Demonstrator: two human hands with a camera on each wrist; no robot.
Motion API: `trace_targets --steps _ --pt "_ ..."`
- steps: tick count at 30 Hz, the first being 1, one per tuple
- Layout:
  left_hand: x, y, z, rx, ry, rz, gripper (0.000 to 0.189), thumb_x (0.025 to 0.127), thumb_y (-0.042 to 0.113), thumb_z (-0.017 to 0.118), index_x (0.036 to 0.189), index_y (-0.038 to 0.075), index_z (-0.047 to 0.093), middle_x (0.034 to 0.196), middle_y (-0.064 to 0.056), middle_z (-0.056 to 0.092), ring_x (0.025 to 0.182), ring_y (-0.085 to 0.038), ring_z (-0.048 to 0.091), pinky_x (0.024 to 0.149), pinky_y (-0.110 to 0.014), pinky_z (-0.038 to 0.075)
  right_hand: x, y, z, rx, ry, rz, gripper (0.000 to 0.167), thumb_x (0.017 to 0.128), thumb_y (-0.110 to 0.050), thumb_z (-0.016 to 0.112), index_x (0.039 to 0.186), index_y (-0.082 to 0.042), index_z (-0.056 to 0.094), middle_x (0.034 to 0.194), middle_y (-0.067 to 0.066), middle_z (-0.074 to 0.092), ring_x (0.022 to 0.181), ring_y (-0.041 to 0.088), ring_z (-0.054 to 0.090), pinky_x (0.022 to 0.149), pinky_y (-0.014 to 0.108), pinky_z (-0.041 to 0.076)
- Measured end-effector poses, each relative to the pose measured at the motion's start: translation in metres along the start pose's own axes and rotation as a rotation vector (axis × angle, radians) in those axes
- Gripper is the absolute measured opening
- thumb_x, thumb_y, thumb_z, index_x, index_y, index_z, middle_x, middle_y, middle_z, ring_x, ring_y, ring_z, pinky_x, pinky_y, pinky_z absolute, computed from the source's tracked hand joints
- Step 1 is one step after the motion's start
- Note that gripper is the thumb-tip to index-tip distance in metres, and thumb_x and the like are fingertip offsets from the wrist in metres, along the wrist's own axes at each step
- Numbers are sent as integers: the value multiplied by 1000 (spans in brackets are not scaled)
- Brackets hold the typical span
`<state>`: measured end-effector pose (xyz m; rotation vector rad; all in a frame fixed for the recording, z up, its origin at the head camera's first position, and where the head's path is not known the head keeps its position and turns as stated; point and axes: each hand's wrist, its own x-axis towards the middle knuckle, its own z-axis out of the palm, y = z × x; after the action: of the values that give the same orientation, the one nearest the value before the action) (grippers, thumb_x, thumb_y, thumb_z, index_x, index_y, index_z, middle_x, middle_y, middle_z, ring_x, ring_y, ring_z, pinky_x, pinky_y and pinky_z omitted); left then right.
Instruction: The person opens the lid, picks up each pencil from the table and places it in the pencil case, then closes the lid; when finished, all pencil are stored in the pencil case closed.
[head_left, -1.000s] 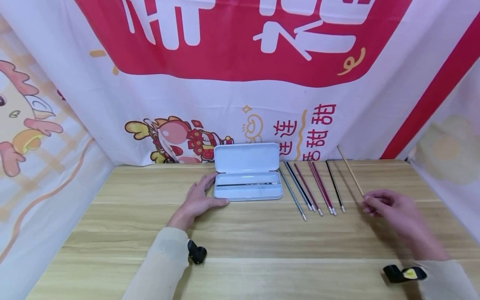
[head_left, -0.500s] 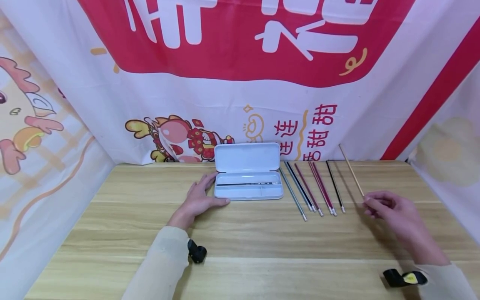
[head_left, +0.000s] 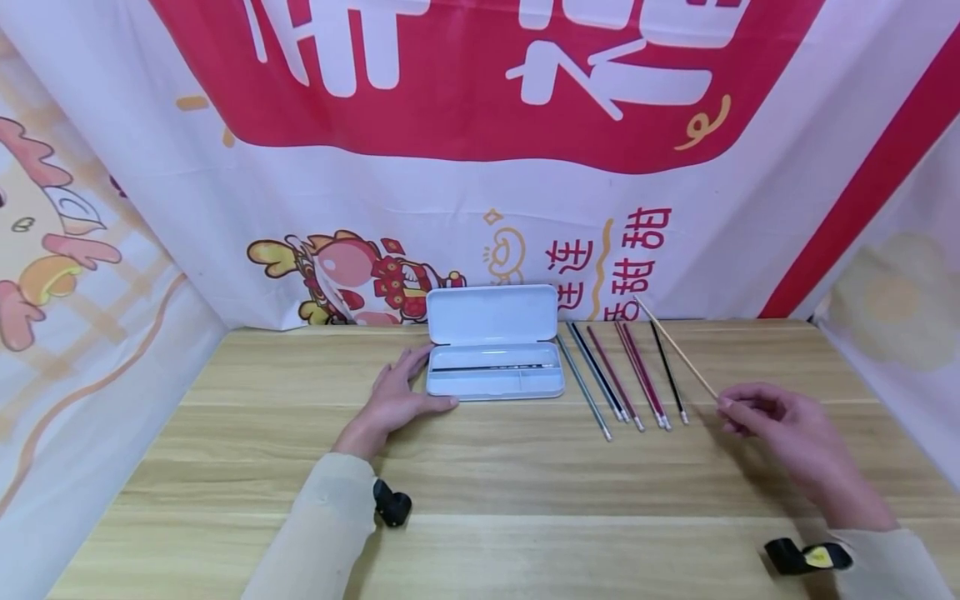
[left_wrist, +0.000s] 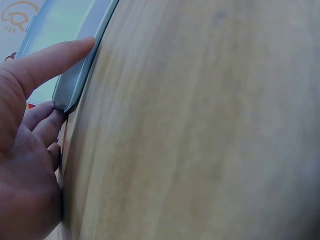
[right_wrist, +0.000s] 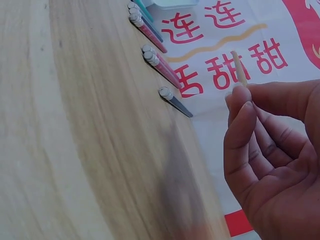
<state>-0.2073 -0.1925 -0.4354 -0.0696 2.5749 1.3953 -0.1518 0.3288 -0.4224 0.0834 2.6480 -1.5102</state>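
On the table's far side stands a pale blue pencil case, its lid raised, with one dark pencil lying in its tray. My left hand holds the case at its left end, thumb on the front edge and fingers along the side; the left wrist view shows the thumb against the rim. My right hand pinches the near end of a thin, plain wooden stick between thumb and fingers. The stick slants up and leftward, its far tip overlapping the backdrop.
Right of the case lie several pencils with white end caps: a teal pencil, dark ones, maroon pencils and a black pencil. A printed cloth backdrop rises along the far edge of the wooden table.
The stick's far tip has swung to the left, over the black pencil, while my right hand shifts slightly left. My left hand and the case have stayed in place.
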Motion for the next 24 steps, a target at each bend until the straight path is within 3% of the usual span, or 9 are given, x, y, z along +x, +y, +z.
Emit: trace_targets --steps 7,17,24 --pt "-2 1 -2 -6 2 -6 103 84 34 92 169 29 33 180 -1 29 171 -29 -5 138 -53 -13 1 -5 8 -46 -6 22 48 109 -39 65 137 0 66 101 -13 79 89 2 73 76 21 62" --pt "-1 2 -1 1 0 7 103 84 35 92 169 29 35 179 -2 30 171 -31 -3 138 -55 -12 8 -14 22 -69 -25 56 51 109 -42 63 141 -2 64 110 -1 80 92 3 73 79 20 62" --pt "-3 3 -1 -11 2 24 102 84 35 93 168 28 36 179 -3 31 171 -32 -2 138 -56 -11 20 -36 40 -253 1 -4 51 109 -52 59 138 -12 70 123 11 76 104 18 64 81 23 50"
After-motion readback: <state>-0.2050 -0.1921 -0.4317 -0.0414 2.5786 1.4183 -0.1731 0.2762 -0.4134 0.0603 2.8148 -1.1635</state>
